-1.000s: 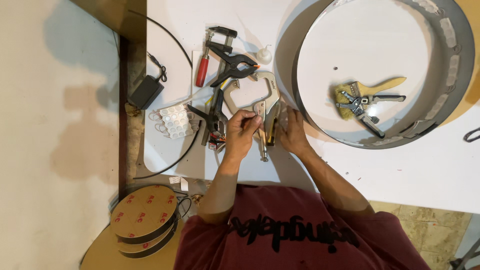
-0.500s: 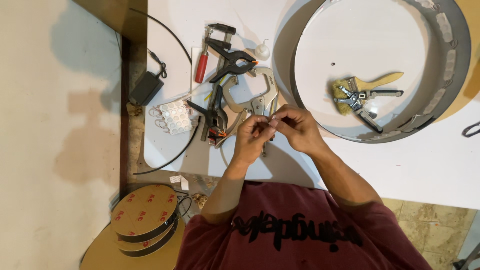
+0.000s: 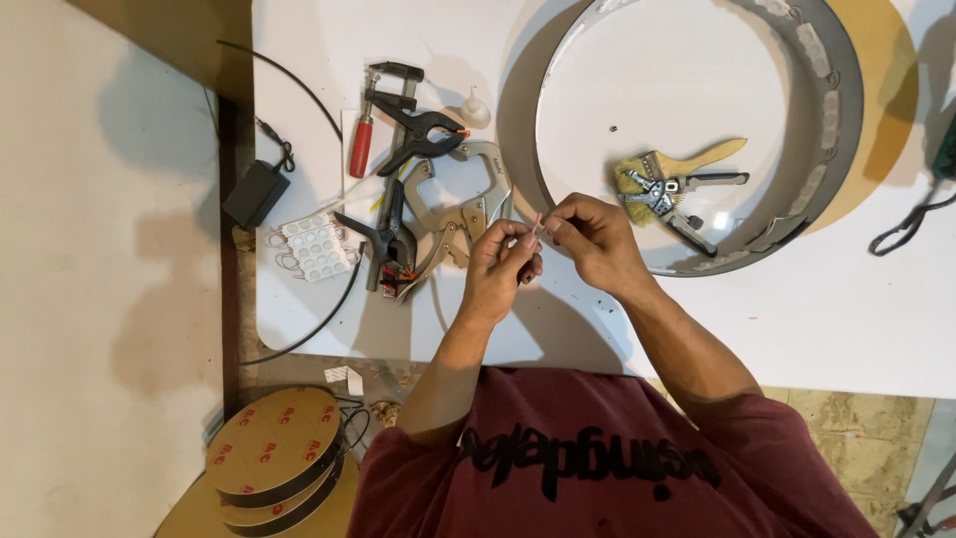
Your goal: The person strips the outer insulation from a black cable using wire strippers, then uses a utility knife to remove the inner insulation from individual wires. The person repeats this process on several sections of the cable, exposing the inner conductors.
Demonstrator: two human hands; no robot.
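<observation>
Both hands meet above the near edge of the white table [image 3: 797,319], fingertips together on one small pinkish piece [image 3: 538,223], too small to identify. The left hand [image 3: 503,264] pinches its lower end between thumb and forefinger, the other fingers curled loosely under. The right hand [image 3: 593,234] pinches the upper end in the same way, its remaining fingers half bent. Neither hand touches the table or the tools.

Largest on the table is a grey metal ring [image 3: 846,120], standing on edge as a hoop, with pale modules along its inner wall. Inside it lie a yellow-handled brush [image 3: 677,169] and a pair of metal hand pliers [image 3: 672,199], overlapping. Just left of the hands lies a silver locking C-clamp [image 3: 458,199], with a black spring clamp [image 3: 423,134] above it, a second black spring clamp [image 3: 388,239] beside it and a red-handled bar clamp [image 3: 373,110] at the far side. A cluster of white LED modules [image 3: 314,249] lies left of these, near a black power adapter [image 3: 254,194] with its cable at the table's edge. Below the table stand rolls of brown adhesive backing [image 3: 274,453].
</observation>
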